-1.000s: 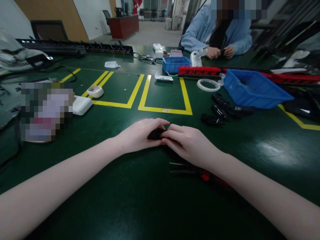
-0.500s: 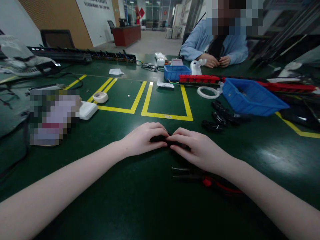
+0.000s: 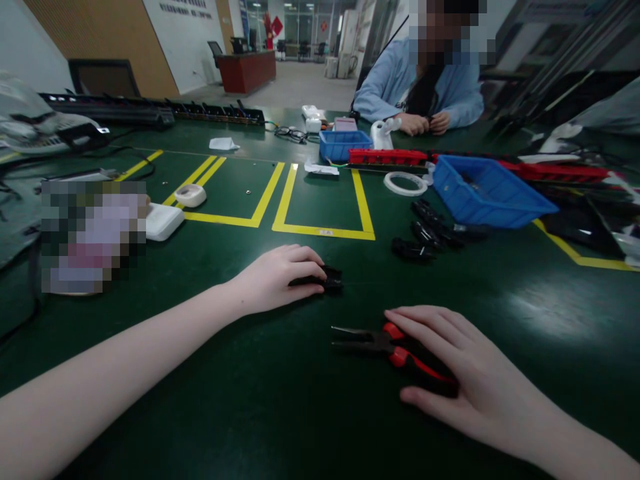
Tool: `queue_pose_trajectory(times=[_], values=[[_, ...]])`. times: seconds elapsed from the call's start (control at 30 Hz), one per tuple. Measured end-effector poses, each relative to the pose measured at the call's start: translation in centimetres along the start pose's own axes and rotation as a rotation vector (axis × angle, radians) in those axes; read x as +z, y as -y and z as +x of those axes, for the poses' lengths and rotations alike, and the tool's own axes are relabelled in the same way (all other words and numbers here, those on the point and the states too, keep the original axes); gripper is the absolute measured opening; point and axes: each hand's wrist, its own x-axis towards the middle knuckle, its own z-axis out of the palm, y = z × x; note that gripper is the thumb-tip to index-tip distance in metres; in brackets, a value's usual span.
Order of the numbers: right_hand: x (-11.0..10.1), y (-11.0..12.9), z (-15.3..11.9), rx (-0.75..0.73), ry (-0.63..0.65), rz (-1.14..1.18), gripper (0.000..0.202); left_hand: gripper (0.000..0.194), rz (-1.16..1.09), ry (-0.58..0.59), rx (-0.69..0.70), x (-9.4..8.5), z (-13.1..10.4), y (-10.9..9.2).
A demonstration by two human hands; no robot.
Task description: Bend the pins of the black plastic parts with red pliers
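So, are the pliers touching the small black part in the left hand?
Apart: the head view shows green table between the pliers and the black part.

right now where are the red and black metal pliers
In the head view, the pliers lie right of centre on the green table, partly hidden by the right hand.

Pliers (image 3: 375, 342) lie on the table (image 3: 280, 407), partly under the right hand (image 3: 467, 360). Beyond them, a part (image 3: 335, 280) sits in the left hand (image 3: 280, 277).
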Motion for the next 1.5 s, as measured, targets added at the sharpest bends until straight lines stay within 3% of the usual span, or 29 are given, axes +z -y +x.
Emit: queue_pose_trajectory(times=[0.13, 0.4, 0.73, 1.0, 1.2, 1.37, 1.5], values=[[0.7, 0.1, 0.1, -0.019, -0.050, -0.074, 0.062, 0.017, -0.005, -0.006, 0.003, 0.1, 0.0, -0.1], [0.1, 0.2, 1.1, 0.010, -0.118, -0.209, 0.047, 0.027, 0.008, -0.009, 0.007, -0.1, -0.1, -0.7], [0.0, -0.3, 1.1, -0.056, -0.140, -0.184, 0.036, 0.023, 0.055, 0.011, 0.085, 0.2, -0.3, -0.3], [0.0, -1.0, 1.0, 0.021, -0.080, -0.123, 0.046, 0.018, 0.070, 0.051, 0.066, 0.0, -0.1, -0.3], [-1.3, -2.9, -0.5, 0.136, -0.006, -0.109, 0.080, 0.019, 0.038, 0.058, 0.035, 0.0, 0.0, -0.4], [-1.9, -2.9, -0.8, 0.163, 0.026, -0.064, 0.069, 0.025, -0.005, 0.042, 0.018, 0.1, 0.0, -0.3], [-1.4, -2.2, -0.7, 0.127, -0.063, -0.033, 0.068, 0.024, -0.008, 0.047, 0.014, 0.1, 0.1, -0.3]])
